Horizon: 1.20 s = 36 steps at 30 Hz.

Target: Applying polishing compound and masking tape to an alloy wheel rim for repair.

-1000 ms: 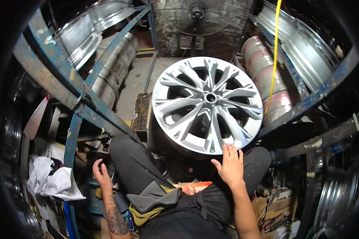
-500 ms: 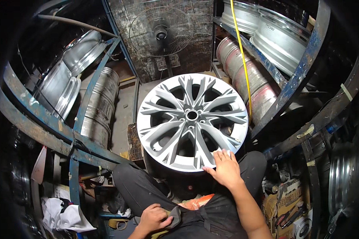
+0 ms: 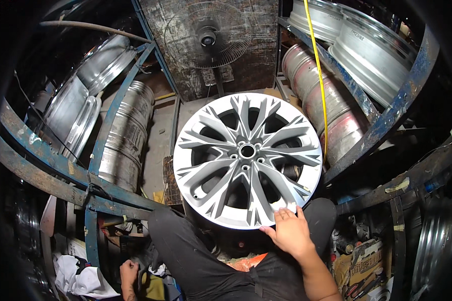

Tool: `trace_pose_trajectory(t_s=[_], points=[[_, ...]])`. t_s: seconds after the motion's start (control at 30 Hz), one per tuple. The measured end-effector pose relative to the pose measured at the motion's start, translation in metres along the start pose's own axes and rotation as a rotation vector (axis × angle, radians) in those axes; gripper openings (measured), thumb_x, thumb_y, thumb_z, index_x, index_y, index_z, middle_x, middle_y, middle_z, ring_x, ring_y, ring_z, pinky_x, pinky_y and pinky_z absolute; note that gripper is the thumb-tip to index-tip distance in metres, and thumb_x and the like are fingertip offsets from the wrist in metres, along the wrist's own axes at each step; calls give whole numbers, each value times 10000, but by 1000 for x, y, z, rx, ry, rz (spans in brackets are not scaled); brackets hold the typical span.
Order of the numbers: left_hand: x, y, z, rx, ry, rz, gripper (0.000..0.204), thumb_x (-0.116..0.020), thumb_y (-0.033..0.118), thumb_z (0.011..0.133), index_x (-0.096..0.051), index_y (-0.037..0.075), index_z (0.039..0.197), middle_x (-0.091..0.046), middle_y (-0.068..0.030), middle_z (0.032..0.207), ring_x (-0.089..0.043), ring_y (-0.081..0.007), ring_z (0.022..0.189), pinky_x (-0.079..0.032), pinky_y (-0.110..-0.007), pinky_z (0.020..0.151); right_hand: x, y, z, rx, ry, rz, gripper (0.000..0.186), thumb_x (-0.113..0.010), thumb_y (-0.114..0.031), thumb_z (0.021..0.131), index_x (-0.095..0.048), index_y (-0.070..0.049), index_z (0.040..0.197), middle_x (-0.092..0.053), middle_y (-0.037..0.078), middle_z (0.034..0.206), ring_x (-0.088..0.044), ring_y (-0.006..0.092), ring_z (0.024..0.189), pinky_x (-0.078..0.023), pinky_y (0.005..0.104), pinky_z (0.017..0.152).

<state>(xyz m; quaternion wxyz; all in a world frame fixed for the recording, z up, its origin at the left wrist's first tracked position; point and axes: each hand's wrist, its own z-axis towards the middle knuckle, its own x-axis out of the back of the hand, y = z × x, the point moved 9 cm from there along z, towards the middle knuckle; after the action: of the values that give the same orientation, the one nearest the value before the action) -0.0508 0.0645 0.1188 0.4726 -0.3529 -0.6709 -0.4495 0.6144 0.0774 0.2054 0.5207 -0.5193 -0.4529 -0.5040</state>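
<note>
A silver alloy wheel (image 3: 226, 214) with a split-spoke face and a round centre hole lies face up in front of my knees. My right hand (image 3: 292, 233) rests on its near right edge, fingers stretched over the rim face and thumb spread along the outer edge. Far from the wheel, my left hand (image 3: 129, 275) is low at the left beside my thigh, its fingers curled in. Whether anything is in them is hidden. Right beside that hand lies an olive cloth (image 3: 153, 287). What supports the wheel from below is mostly hidden.
Blue metal racks (image 3: 118, 108) flank both sides, holding bare wheel rims (image 3: 369, 55). A standing fan (image 3: 207, 37) is beyond the wheel. A yellow hose (image 3: 320, 75) hangs at the right. White rags (image 3: 85, 276) lie low left; scissors (image 3: 354, 289) and cardboard (image 3: 364, 258) low right.
My left hand has moved left from my lap, where it held a grey-olive cloth, down beside my thigh. My right hand stays on the rim. The view has shifted slightly.
</note>
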Motion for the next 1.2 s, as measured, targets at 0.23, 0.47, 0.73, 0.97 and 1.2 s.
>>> trace_pose_trajectory(t_s=[0.23,0.47,0.73,0.97,1.2], points=[[-10,-34,33,-49,58,-238,380,-682,166,954,-467,-25,706,-433,-111,597,-404,-233,565,-377,-413,573,34,14,55,117,-24,331,510,-704,-326,949,-607,8,1322,-691,210,1269,-682,340,1144,-549,452,964],[115,313,-58,-596,-153,-653,439,-751,297,962,-536,56,665,-464,-14,594,-448,-113,564,-306,-319,555,33,-210,-2,684,-134,1377,1152,-832,-458,881,-131,66,1632,-192,287,1694,-204,380,1589,-211,436,1283],[108,517,-2,-1219,288,-238,261,-810,310,873,-685,110,761,-684,-69,747,-618,-286,699,-424,-417,614,-44,-130,-8,27,-620,1540,502,-495,-351,1105,-607,52,1383,-627,193,1415,-601,257,1336,-474,403,1145],[-10,517,136,-634,97,-1206,190,-691,132,1002,-677,1,865,-642,0,757,-571,-81,694,-454,-266,651,-62,-118,53,-253,-591,1426,886,-393,-678,1050,-475,91,1484,-551,287,1463,-477,340,1436,-337,405,1225],[41,489,150,-657,154,-1445,206,-627,141,1037,-606,20,871,-598,-7,819,-536,-72,728,-448,-231,686,-115,-137,173,-807,-508,2225,716,-567,-534,1060,-613,157,1245,-677,199,1247,-661,227,1154,-546,394,964]])
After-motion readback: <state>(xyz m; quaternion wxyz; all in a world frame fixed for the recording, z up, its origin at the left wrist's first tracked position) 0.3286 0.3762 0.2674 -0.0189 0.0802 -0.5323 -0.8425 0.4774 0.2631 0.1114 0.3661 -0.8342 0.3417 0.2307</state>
